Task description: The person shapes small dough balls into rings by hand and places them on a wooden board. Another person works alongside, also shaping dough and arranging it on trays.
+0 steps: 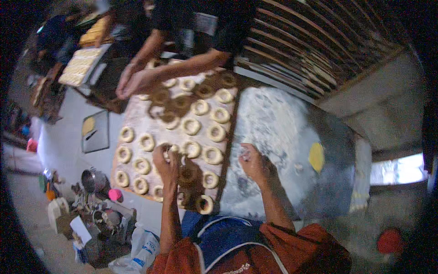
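Many pale dough rings lie in rows on a floured board. My left hand is over the board's near half, its fingers bent around a pale piece that looks like a dough ring, partly hidden by the fingers. Over the floured metal tabletop to the right, my right hand is closed, the fingertips whitish. Blur hides what, if anything, is between them. A flat yellow scraper-like piece lies farther right on the tabletop.
Across the board a person in dark clothes reaches in, hands above its far left corner. Slatted racks stand at the far right. Left are a tray of dough pieces, a dark-framed tray, a pot and a plastic bag.
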A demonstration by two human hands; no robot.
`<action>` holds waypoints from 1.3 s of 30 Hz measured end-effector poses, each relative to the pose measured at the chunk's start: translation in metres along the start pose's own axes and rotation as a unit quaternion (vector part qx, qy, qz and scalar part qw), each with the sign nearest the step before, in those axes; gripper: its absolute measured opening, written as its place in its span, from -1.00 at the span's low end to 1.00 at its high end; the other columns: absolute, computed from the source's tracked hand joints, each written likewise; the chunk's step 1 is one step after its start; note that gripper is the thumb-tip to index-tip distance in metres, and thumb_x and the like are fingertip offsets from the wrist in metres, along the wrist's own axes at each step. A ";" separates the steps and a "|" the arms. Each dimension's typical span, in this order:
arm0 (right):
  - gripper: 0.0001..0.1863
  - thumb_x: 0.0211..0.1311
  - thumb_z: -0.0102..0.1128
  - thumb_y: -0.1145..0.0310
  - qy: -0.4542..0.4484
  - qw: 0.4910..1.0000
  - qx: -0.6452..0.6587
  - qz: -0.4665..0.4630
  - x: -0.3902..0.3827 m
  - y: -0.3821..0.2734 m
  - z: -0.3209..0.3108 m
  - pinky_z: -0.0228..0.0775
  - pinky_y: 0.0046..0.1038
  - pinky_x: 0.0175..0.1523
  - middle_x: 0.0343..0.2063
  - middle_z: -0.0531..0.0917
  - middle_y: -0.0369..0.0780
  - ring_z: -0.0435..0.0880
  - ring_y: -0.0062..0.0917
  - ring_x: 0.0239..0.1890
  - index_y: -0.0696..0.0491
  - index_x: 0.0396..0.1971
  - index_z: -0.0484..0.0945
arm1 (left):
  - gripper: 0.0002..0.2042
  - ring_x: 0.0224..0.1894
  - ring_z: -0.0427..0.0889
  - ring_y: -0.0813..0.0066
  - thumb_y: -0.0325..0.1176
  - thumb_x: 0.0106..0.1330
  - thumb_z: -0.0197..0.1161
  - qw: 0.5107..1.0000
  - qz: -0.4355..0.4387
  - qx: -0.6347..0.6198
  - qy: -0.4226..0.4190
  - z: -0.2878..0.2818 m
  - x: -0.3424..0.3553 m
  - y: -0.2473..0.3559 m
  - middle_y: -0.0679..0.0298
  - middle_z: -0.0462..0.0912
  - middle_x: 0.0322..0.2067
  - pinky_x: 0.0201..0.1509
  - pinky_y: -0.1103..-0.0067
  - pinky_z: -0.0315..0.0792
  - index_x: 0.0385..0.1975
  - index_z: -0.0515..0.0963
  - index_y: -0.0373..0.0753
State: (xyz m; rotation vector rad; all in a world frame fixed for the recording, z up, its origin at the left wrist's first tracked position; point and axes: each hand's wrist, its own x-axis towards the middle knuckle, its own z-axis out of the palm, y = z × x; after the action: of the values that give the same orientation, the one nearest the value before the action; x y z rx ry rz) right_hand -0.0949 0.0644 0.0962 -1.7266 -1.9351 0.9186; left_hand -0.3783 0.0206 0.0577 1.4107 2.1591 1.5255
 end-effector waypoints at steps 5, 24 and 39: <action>-0.63 0.14 0.20 0.28 -0.017 0.990 -0.119 0.068 -0.058 0.103 -0.069 0.49 -0.30 -0.15 -0.30 0.66 -0.12 0.66 -0.29 -0.25 -0.01 -0.03 0.50 | -0.91 -0.27 0.47 0.31 -0.54 0.21 0.05 0.973 -0.115 -0.115 -0.162 0.009 -0.091 0.061 0.14 0.47 -0.38 -0.18 0.46 0.39 -0.32 0.44 -0.36; -0.39 -0.15 0.39 0.54 0.051 0.946 0.320 -0.016 -0.098 0.142 -0.079 0.46 -0.45 -0.04 -0.30 0.60 -0.22 0.59 -0.50 -0.18 0.11 -0.02 0.33 | -0.79 -0.23 0.59 0.54 -0.39 0.26 0.26 0.846 -0.182 -0.351 -0.358 0.140 -0.207 0.176 0.26 0.66 -0.27 -0.10 0.57 0.47 -0.19 0.56 -0.38; -0.55 0.27 -0.14 -0.02 -0.014 0.971 0.237 0.034 -0.085 0.215 -0.088 0.35 -0.55 -0.43 -0.56 0.59 -0.25 0.56 -0.60 -0.47 0.09 -0.37 0.52 | -0.60 -0.10 0.57 0.44 -0.51 0.13 0.24 0.682 -0.216 -0.610 -0.341 0.179 -0.259 0.194 0.21 0.54 -0.10 -0.02 0.54 0.47 -0.03 0.30 -0.19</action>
State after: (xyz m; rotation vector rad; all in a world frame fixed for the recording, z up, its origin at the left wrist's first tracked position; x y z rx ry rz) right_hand 0.1338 0.0058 0.0215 -1.5042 -1.5127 1.3099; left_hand -0.0156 -0.0465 0.0307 0.6561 0.5736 1.3615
